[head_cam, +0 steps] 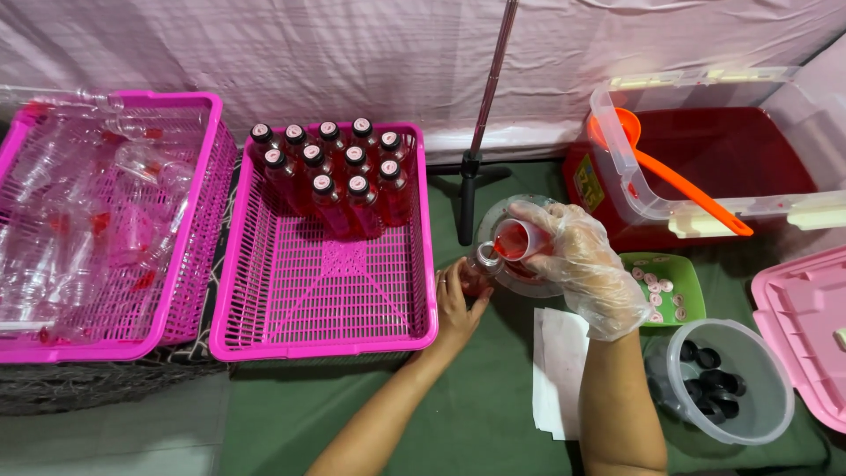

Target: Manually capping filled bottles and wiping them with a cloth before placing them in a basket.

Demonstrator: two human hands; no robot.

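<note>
Gloved right hand (586, 264) grips a tilted cup (515, 240) of red liquid just above a small bottle (480, 264); bare left hand (458, 304) wraps the bottle, beside the pink basket (326, 291).

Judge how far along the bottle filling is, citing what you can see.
Done: eleven capped red bottles stand in the middle basket. In hand: the gloved right hand tips a cup over a bottle held by the left hand. Left: the empty bottles in the left basket.
</note>
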